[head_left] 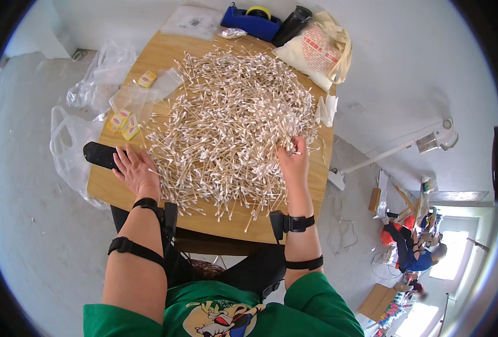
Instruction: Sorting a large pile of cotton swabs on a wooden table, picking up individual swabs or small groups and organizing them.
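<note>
A wide, loose heap of cotton swabs point(221, 123) with pale wooden sticks and white tips covers much of the wooden table point(209, 222). At its right side my right hand point(295, 163) has its fingers curled around some swabs, with sticks showing above the fingertips; how many it holds is hidden. My left hand point(138, 174) lies palm down at the heap's left edge, fingers spread. Its fingertips reach the end of a flat black rounded object point(99, 155), whose kind I cannot make out. Both forearms wear black straps with small devices.
Small yellow boxes point(123, 123) and clear zip bags point(164, 84) lie left of the heap. A blue tape dispenser point(252, 23), a black bottle point(293, 26) and a cream cloth bag point(311, 53) stand at the far edge. Plastic bags point(72, 146) hang left. Another person point(420, 255) sits far right.
</note>
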Available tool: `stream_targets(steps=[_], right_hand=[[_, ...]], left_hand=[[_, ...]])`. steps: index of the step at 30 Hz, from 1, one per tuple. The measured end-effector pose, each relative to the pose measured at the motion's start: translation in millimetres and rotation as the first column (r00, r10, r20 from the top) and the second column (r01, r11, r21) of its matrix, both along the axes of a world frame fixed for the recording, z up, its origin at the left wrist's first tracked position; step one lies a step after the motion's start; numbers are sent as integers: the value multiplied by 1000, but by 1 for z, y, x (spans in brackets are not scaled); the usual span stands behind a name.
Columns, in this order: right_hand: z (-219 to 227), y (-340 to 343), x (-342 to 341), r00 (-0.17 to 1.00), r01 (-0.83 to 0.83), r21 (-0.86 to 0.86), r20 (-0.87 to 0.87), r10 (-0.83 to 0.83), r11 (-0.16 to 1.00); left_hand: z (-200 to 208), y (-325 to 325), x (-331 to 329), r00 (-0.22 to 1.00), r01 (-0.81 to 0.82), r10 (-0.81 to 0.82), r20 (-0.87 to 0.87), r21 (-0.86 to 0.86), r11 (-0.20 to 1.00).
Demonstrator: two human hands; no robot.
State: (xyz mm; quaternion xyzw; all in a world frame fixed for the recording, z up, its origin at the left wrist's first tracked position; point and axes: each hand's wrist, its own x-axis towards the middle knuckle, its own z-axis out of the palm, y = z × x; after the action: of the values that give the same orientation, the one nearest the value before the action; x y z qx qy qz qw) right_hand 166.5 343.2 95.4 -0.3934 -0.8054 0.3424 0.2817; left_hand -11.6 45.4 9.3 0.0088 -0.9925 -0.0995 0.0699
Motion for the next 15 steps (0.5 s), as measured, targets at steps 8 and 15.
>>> stream_targets(steps=[8,15], right_hand=[[23,-31,20,992,4,-118,126,11,993],[-10,-104,-13,988,-98,-178,-135,74,979]], left_hand=[[0,0,1,1000,9,-10,-21,-26,1000],[-1,-3,-2,1000,-20,21,5,-99,995]])
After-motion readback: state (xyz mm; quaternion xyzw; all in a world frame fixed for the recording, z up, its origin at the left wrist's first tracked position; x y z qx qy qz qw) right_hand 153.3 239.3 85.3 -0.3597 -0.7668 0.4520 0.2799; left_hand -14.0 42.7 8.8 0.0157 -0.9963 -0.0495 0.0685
